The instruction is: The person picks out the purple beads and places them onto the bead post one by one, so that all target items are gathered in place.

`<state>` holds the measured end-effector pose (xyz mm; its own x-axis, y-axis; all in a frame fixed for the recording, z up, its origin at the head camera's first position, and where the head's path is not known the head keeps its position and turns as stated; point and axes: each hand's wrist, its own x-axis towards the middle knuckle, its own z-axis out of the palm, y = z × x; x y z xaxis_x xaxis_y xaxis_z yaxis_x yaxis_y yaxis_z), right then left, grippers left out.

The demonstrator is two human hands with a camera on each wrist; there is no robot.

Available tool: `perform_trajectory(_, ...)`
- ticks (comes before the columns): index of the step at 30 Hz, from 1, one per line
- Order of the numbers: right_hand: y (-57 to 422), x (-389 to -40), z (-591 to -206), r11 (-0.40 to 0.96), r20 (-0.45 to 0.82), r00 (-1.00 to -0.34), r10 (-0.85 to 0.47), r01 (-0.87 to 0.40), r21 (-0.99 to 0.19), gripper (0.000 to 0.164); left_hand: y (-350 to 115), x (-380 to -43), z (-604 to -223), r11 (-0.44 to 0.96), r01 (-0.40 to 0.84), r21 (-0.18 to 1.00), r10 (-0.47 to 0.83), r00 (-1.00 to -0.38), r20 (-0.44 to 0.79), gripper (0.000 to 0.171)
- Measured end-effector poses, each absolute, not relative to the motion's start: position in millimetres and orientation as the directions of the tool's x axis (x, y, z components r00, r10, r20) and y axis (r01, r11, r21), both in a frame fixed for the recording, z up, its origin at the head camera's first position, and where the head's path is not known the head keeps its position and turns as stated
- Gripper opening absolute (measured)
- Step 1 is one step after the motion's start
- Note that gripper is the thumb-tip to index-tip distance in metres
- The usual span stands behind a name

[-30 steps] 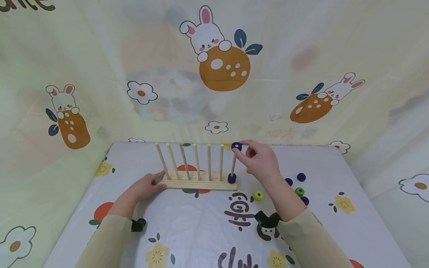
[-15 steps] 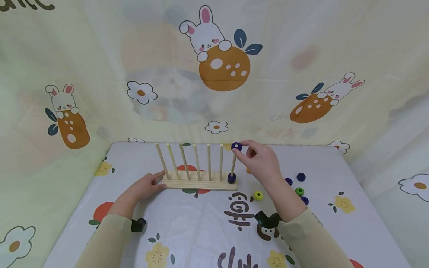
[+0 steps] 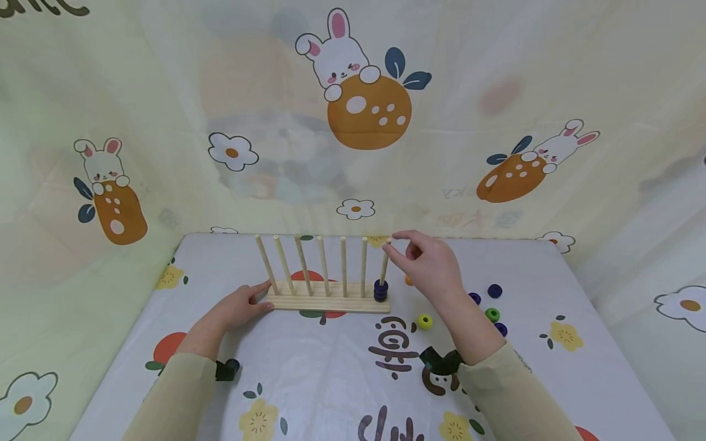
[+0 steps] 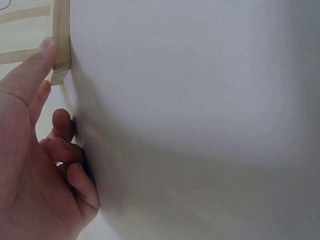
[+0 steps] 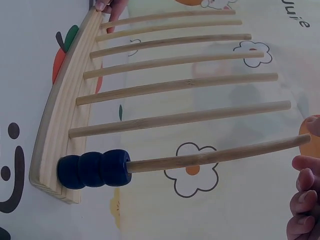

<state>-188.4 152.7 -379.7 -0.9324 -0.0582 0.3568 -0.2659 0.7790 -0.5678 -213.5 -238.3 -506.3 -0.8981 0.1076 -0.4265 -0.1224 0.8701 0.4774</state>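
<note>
A wooden peg stand (image 3: 328,304) with a row of upright pegs is on the table. Three dark blue beads (image 5: 93,169) are stacked at the foot of its rightmost peg (image 5: 220,154). My left hand (image 3: 238,306) pinches the stand's left end between thumb and index finger; in the left wrist view the thumb (image 4: 37,67) lies against the base's edge and the other fingers are bent. At the top of the rightmost peg is my right hand (image 3: 432,263), thumb and index finger apart with no bead between them. Its other fingers are loosely bent in the right wrist view.
Right of the stand lie a yellow-green bead (image 3: 425,321), a green bead (image 3: 493,315) and several blue beads (image 3: 494,291). An orange bead (image 3: 409,280) is partly hidden behind the right hand. A printed curtain (image 3: 265,73) rises behind the table.
The blue bead that my right fingers held at the peg's top has dropped down the peg onto the other two. Thumb and index finger no longer hold it. My left hand has not moved.
</note>
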Motion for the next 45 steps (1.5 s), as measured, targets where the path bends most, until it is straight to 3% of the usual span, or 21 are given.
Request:
perform_trajectory(18, 163, -187, -387, 0.801, 0.324, -0.944, -0.067, -0.245, -0.546, 0.037, -239, -215, -510, 0.867, -0.111, 0.487, 0.116, -0.904, -0.412, 0.080)
perform_trajectory(45, 213, -174, -411, 0.880, 0.137, -0.988, -0.076, -0.131, -0.457, 0.043, -237, -213, -507, 0.870, -0.134, 0.475, 0.097, -0.898, -0.430, 0.079)
